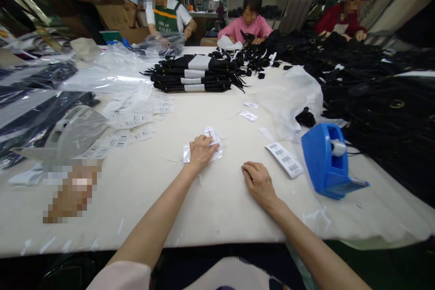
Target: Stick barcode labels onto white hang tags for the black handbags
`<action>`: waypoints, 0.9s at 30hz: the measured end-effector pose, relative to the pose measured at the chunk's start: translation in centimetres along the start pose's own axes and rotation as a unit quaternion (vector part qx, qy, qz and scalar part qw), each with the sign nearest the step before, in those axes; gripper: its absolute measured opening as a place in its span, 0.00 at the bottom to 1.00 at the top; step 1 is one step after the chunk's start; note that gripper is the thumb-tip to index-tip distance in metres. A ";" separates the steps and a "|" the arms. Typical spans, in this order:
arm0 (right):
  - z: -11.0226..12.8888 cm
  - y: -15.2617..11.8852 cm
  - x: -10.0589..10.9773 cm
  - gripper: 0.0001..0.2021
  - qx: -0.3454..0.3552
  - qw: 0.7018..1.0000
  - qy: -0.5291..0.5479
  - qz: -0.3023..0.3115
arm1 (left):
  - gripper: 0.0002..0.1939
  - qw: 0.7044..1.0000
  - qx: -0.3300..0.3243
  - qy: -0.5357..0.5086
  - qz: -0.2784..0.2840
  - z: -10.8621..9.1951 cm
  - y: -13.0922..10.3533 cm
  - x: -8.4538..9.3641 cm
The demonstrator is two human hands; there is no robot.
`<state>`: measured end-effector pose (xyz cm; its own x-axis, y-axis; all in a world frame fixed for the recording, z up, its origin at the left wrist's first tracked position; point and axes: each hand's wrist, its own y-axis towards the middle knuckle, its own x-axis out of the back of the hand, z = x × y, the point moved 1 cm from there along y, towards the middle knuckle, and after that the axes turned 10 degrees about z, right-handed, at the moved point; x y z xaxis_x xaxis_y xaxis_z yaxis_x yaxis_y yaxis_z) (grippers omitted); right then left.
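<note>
My left hand point(201, 152) rests at the middle of the table, its fingers closed over a small clear plastic bag point(217, 153). A white printed tag point(211, 134) lies at its fingertips, partly over the bag; whether it is inside cannot be told. My right hand point(260, 183) lies on the cloth to the right, fingers curled together with nothing visible in them. Nearest to it is a sheet of barcode stickers point(284, 159). Beyond both hands lie two more small white tags, one point(249, 115) in front of the other point(251, 105).
A blue tape dispenser point(321, 163) stands at right, a grey one point(76, 133) at left beside barcode label strips point(131, 120). Stacked black goods with white bands point(195, 74) lie ahead. Black goods point(380, 95) heap up at right. Several co-workers are across the table.
</note>
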<state>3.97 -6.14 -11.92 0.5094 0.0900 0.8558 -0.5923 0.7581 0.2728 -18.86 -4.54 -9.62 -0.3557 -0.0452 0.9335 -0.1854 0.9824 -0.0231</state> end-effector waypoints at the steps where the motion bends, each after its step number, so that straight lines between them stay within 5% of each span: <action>1: 0.0 0.0 0.0 0.10 -0.002 1.000 -0.001 0.000 | 0.17 1.000 -0.010 -0.009 -0.002 0.0 -0.2 0.0; 9: -0.2 -0.1 -0.5 0.10 -0.004 1.000 0.017 -0.006 | 0.12 0.993 0.028 -0.114 -0.008 0.5 0.7 0.2; 14: -0.5 0.2 0.0 0.10 -0.034 0.991 0.126 -0.019 | 0.14 0.989 -0.010 -0.116 -0.087 0.4 -0.1 2.8; 17: 0.5 0.7 1.4 0.15 -0.129 0.942 0.308 -0.013 | 0.13 0.967 -0.156 -0.046 -0.197 -1.3 -2.4 3.8; 19: 1.8 0.9 2.3 0.20 -0.192 0.861 0.470 0.025 | 0.12 0.938 -0.259 0.026 -0.230 -2.9 -4.4 3.1; 22: 3.4 1.0 3.0 0.18 -0.210 0.768 0.602 0.057 | 0.15 0.914 -0.341 0.062 -0.211 -4.8 -7.2 1.0; 27: 3.0 -0.3 3.8 0.12 -0.203 0.829 0.520 0.040 | 0.32 0.957 -0.248 -0.129 -0.076 -5.2 -9.3 -0.1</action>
<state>4.19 -8.00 -7.46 0.8657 0.4993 -0.0347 -0.4997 0.8582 -0.1172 -12.33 -12.73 -7.68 -0.5856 -0.1755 0.7914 0.1817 0.9230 0.3391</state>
